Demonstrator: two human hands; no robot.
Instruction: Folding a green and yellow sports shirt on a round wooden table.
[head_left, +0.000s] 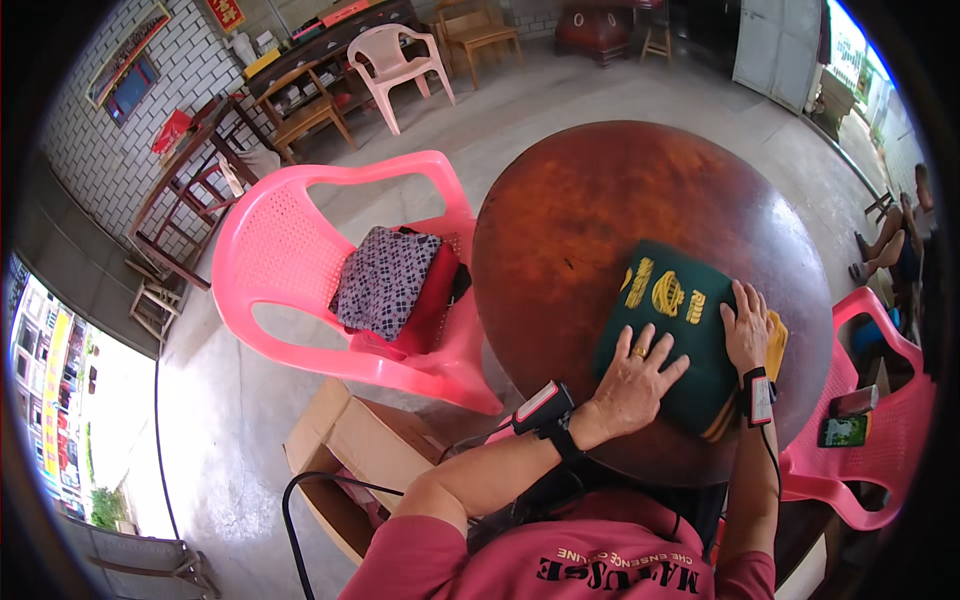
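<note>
A folded dark green cloth (668,330) with a yellow print lies on the near part of a round dark wooden table (600,210). My left hand (635,380) rests flat on the cloth's near left corner, fingers spread, a ring on one finger. My right hand (748,328) presses flat on the cloth's right edge. A yellow piece (777,340) shows from under the cloth beside my right hand. Both wrists wear small devices on straps.
A pink plastic chair (300,260) at the table's left holds a patterned cloth (385,280) over a red item. A cardboard box (345,450) stands on the floor. Another pink chair (880,430) at right carries two phones. Wooden furniture lines the back wall.
</note>
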